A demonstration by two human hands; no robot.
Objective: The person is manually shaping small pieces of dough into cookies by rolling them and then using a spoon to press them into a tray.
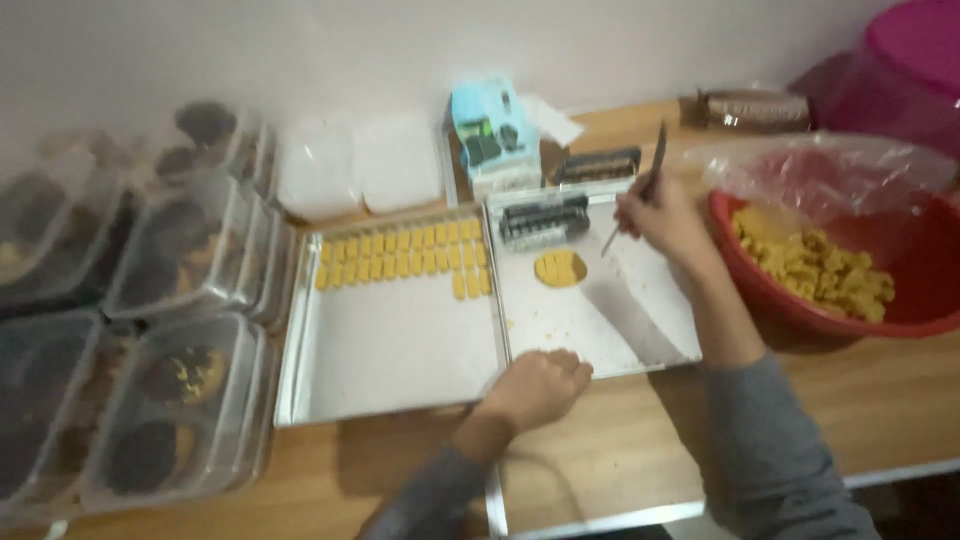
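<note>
Where wooden table (pixel 640 440) meets white wall (pixel 330 50), left hand (pixel 535 385) fisted, right hand (pixel 660 215) pinching knife (pixel 640 185).

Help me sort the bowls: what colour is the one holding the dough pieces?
Red bowl, under clear plastic; the head view shows it.

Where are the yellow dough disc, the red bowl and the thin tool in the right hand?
yellow dough disc (pixel 559 268), head view, its centre.
red bowl (pixel 735 270), head view, left rim.
thin tool (pixel 655 160), head view, upper shaft.
</note>
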